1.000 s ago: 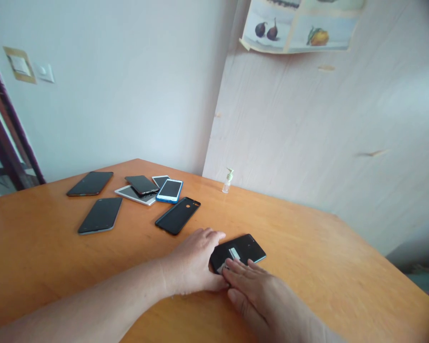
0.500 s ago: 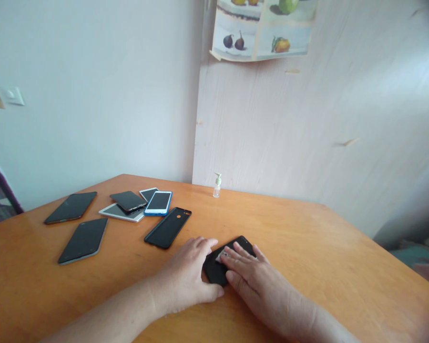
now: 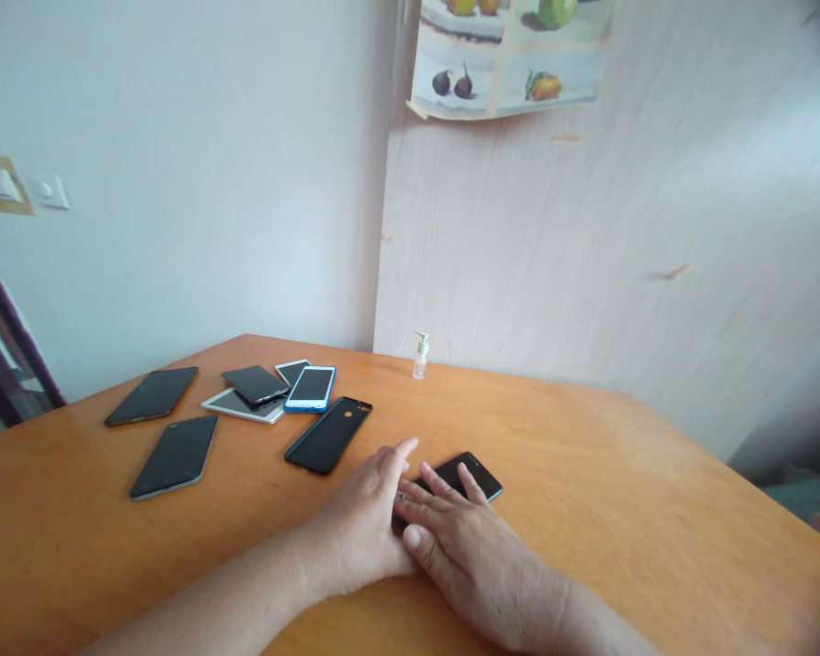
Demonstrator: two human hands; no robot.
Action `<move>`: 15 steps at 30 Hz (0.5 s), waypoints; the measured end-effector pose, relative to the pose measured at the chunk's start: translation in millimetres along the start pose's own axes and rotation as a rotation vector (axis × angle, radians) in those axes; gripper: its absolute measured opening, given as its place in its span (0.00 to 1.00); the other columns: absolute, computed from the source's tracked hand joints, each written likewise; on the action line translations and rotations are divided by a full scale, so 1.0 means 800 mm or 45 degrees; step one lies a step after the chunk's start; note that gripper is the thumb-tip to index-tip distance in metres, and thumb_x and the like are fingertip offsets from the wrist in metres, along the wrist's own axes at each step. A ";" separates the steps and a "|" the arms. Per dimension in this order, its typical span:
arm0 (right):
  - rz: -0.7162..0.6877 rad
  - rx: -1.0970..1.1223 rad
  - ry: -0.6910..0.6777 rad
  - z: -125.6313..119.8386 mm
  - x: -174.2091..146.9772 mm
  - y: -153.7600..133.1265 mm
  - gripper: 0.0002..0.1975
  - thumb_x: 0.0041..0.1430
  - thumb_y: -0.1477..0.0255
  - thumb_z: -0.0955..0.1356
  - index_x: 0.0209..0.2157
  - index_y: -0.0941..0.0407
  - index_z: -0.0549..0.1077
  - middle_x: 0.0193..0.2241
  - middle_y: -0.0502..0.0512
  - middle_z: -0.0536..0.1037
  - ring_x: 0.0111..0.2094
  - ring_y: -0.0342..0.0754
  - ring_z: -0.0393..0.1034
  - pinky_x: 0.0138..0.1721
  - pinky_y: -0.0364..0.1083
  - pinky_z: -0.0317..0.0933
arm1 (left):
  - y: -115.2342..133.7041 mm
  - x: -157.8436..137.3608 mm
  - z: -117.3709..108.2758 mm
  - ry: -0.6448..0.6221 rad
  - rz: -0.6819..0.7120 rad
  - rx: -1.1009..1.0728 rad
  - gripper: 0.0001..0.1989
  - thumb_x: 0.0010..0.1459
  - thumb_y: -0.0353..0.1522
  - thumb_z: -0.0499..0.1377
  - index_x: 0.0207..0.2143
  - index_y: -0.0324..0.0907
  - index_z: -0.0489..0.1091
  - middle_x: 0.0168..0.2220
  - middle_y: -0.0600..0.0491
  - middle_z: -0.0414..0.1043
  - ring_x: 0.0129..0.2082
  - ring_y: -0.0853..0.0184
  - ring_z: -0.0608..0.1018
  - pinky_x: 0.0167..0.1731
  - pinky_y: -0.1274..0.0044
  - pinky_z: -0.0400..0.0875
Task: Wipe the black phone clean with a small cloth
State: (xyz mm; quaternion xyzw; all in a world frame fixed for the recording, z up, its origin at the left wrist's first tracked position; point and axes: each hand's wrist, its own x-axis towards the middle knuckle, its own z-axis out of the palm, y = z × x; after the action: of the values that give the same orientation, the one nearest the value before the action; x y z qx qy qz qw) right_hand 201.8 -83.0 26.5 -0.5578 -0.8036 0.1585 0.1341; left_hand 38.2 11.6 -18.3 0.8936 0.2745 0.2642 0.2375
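A black phone (image 3: 476, 476) lies screen-side or back up on the table in front of me; I cannot tell which face. My right hand (image 3: 461, 538) is flat across its near-left part, fingers spread. A small bit of white, perhaps a wipe or cloth, barely shows beneath those fingertips. Beside the phone's left end stands my left hand (image 3: 365, 510), its fingers stretched and raised. Its thumb is hidden behind my right hand. An empty black phone case (image 3: 328, 437) lies beyond my left hand.
Farther left lie a blue-cased white phone (image 3: 311, 389), a dark phone (image 3: 254, 384) on a white one (image 3: 222, 401), a grey-edged phone (image 3: 176, 456) and a dark tablet-like device (image 3: 151, 396). A small pump bottle (image 3: 420, 357) stands near the wall on the wooden table (image 3: 588, 510).
My right hand has slid left over the phone towards my left hand, uncovering the phone's far-right end. The white piece is now mostly covered. The view has shifted slightly left.
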 end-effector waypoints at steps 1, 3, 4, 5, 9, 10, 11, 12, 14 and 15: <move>0.083 -0.044 0.038 0.000 0.002 0.012 0.24 0.72 0.60 0.50 0.65 0.45 0.58 0.67 0.49 0.56 0.69 0.57 0.40 0.64 0.71 0.28 | 0.001 0.000 -0.001 -0.008 -0.027 0.005 0.51 0.41 0.35 0.67 0.65 0.44 0.45 0.56 0.43 0.64 0.54 0.53 0.70 0.55 0.62 0.65; 0.308 -0.151 0.128 0.000 0.004 0.042 0.26 0.71 0.60 0.50 0.64 0.51 0.60 0.66 0.53 0.59 0.68 0.59 0.41 0.63 0.72 0.29 | 0.006 -0.001 -0.004 -0.030 -0.087 0.010 0.52 0.39 0.35 0.68 0.65 0.44 0.45 0.56 0.43 0.63 0.55 0.53 0.69 0.55 0.62 0.64; 0.414 -0.199 0.164 0.000 0.004 0.055 0.26 0.71 0.61 0.51 0.64 0.53 0.60 0.65 0.55 0.59 0.68 0.60 0.40 0.63 0.73 0.29 | 0.008 -0.001 -0.005 -0.041 -0.110 0.009 0.53 0.39 0.35 0.69 0.65 0.44 0.46 0.57 0.43 0.63 0.55 0.53 0.69 0.56 0.62 0.64; 0.490 -0.233 0.183 0.000 0.003 0.064 0.26 0.71 0.61 0.51 0.65 0.54 0.60 0.65 0.56 0.59 0.68 0.61 0.40 0.63 0.73 0.30 | 0.009 -0.001 -0.006 -0.048 -0.126 0.008 0.53 0.39 0.35 0.69 0.65 0.44 0.46 0.57 0.43 0.63 0.55 0.53 0.69 0.56 0.62 0.64; 0.389 -0.195 0.143 -0.001 -0.008 0.045 0.26 0.71 0.62 0.52 0.65 0.53 0.58 0.66 0.56 0.57 0.69 0.59 0.40 0.64 0.71 0.30 | 0.007 -0.002 -0.005 -0.039 -0.149 0.011 0.52 0.39 0.36 0.69 0.64 0.43 0.47 0.55 0.43 0.65 0.54 0.53 0.70 0.55 0.61 0.65; 0.288 -0.151 0.112 0.000 -0.011 0.031 0.26 0.71 0.62 0.53 0.66 0.51 0.57 0.66 0.54 0.56 0.69 0.58 0.41 0.64 0.70 0.30 | 0.006 -0.001 -0.005 -0.037 -0.140 0.009 0.52 0.39 0.36 0.69 0.64 0.43 0.47 0.54 0.43 0.65 0.53 0.53 0.70 0.55 0.61 0.65; 0.186 -0.099 0.075 0.000 -0.014 0.018 0.25 0.71 0.62 0.53 0.66 0.49 0.55 0.67 0.53 0.56 0.68 0.57 0.41 0.65 0.69 0.30 | 0.005 -0.001 -0.005 -0.036 -0.130 0.003 0.51 0.40 0.35 0.69 0.64 0.43 0.47 0.53 0.43 0.65 0.53 0.53 0.71 0.55 0.61 0.65; 0.105 -0.058 0.043 0.000 -0.016 0.008 0.25 0.70 0.62 0.54 0.67 0.48 0.54 0.67 0.51 0.55 0.68 0.56 0.42 0.65 0.69 0.31 | 0.004 -0.001 -0.005 -0.037 -0.120 -0.003 0.51 0.40 0.35 0.68 0.64 0.43 0.47 0.53 0.43 0.66 0.53 0.53 0.71 0.55 0.62 0.65; 0.058 -0.042 0.021 -0.001 -0.019 0.002 0.25 0.70 0.62 0.54 0.67 0.47 0.54 0.67 0.51 0.55 0.68 0.56 0.42 0.64 0.71 0.32 | 0.005 0.000 -0.006 -0.048 -0.120 -0.012 0.50 0.40 0.35 0.68 0.64 0.43 0.48 0.52 0.43 0.67 0.53 0.54 0.71 0.55 0.62 0.65; 0.100 -0.076 0.034 -0.001 -0.019 0.008 0.25 0.70 0.62 0.54 0.67 0.48 0.54 0.67 0.52 0.55 0.68 0.57 0.42 0.64 0.72 0.32 | 0.006 0.000 -0.008 -0.059 -0.132 -0.010 0.50 0.40 0.35 0.68 0.64 0.43 0.48 0.52 0.44 0.67 0.53 0.54 0.71 0.55 0.62 0.65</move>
State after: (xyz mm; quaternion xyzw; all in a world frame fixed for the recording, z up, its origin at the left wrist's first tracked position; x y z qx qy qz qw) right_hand 212.7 -95.1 24.5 -0.5948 -0.7836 0.1321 0.1218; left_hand 36.3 9.8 -11.1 0.8831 0.3138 0.2317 0.2608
